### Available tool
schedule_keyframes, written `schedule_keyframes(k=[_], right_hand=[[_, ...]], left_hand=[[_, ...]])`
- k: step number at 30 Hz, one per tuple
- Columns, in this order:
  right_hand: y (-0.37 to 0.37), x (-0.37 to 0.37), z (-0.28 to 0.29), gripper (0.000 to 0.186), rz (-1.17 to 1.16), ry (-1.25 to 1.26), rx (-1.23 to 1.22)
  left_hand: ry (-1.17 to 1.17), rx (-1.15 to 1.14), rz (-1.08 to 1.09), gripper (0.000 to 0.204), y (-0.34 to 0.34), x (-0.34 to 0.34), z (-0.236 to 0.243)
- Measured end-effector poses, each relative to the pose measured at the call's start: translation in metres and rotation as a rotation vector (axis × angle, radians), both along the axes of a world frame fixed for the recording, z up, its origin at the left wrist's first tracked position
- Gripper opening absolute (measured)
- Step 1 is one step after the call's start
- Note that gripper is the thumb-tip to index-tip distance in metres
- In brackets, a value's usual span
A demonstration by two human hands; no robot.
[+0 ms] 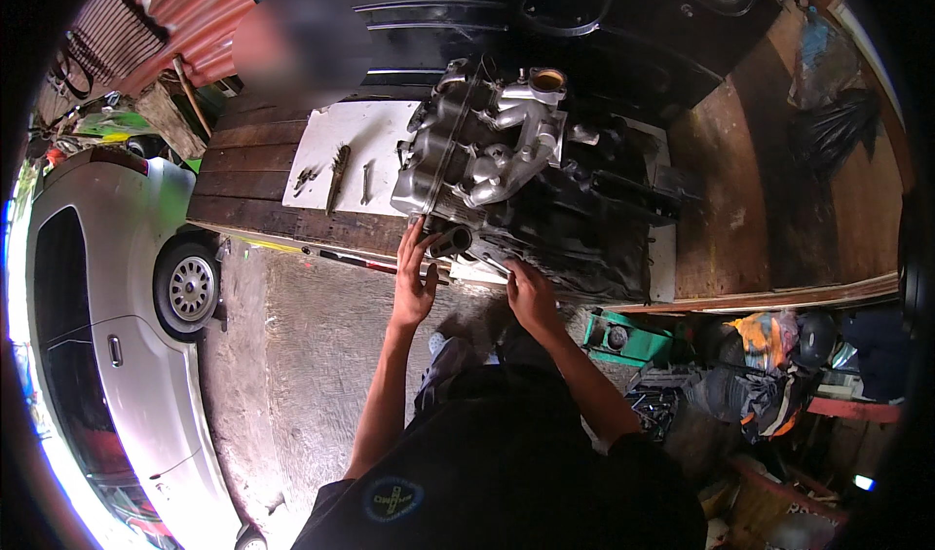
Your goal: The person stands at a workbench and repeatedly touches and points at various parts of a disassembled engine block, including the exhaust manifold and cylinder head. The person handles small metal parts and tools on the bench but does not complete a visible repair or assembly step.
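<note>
A: How do the hands stand?

B: The left hand (413,279) is spread wide, fingers fanned, its fingertips touching the round port (455,240) at the near end of the engine block (516,185). The right hand (531,295) lies flat against the block's dark lower edge just beside it, fingers loosely extended, gripping nothing that I can see.

A: How should one handle it well from there?

B: I'd judge the block heavy and awkward, so both palms want broad, steady contact, fingers kept out of the port's rim and clear of the gap beneath the near edge.

A: And beyond the hands?

B: The block sits on a white board (346,146) over the wooden bench (243,175). Ahead and to the left of the left hand a few hand tools (338,175) lie loose on that board.

A: Any containers?

B: Below and right of the right hand, a green tray (638,347) sits off the bench, holding a small round part; what else is in it I cannot tell. A silver car (117,306) stands far left.
</note>
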State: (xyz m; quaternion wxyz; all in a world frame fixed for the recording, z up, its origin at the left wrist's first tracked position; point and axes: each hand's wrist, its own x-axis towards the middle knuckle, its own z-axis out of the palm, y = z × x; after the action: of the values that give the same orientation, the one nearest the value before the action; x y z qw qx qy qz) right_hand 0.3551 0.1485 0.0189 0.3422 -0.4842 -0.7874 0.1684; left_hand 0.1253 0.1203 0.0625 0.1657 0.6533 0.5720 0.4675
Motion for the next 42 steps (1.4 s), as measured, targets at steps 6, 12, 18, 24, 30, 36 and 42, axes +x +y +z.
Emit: schedule_keyframes(k=[6, 12, 18, 24, 30, 36, 42], right_hand=[[-0.008, 0.012, -0.044, 0.028, -0.084, 0.105, -0.152], [0.001, 0.012, -0.06, 0.028, -0.143, 0.02, -0.06], [0.001, 0.014, -0.063, 0.027, -0.177, 0.061, -0.046], [0.001, 0.012, -0.056, 0.025, -0.18, 0.031, -0.007], [0.005, 0.017, -0.063, 0.027, -0.179, 0.012, 0.037], [0.007, 0.014, -0.057, 0.026, -0.17, 0.005, 0.037], [0.008, 0.012, -0.063, 0.026, -0.213, 0.016, 0.066]], left_hand=[[-0.003, -0.002, -0.015, 0.058, 0.001, -0.001, 0.001], [0.015, 0.01, -0.013, 0.058, 0.002, -0.003, -0.002], [0.025, -0.011, -0.012, 0.056, 0.002, -0.004, -0.004], [0.028, -0.02, -0.01, 0.056, 0.001, -0.003, -0.003], [0.021, 0.0, -0.014, 0.055, 0.001, -0.003, -0.002], [0.026, -0.003, -0.015, 0.055, 0.001, -0.004, -0.002], [0.033, -0.005, -0.009, 0.055, 0.001, -0.003, -0.002]])
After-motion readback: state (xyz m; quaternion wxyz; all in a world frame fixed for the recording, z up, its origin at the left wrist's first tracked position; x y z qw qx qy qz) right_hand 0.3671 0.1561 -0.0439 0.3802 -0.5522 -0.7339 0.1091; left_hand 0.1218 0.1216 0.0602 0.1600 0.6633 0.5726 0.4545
